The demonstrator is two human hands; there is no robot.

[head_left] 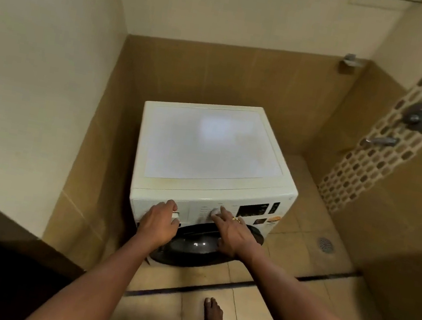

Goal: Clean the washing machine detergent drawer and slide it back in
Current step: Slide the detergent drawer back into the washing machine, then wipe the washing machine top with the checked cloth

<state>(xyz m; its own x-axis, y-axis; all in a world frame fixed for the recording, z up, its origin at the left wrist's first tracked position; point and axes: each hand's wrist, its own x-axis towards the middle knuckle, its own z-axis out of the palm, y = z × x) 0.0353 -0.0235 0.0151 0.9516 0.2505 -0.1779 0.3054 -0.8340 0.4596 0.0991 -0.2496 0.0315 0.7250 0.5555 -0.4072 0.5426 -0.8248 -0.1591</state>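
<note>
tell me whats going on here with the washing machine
A person stands barefoot in a tiled bathroom, facing a white front-loading washing machine. Their left hand is on the white detergent drawer at the top left of the front panel, fingers curled at its handle. The drawer looks closed or nearly so. Their right hand rests straight fingers on the round white program dial. The dark round door below is closed.
</note>
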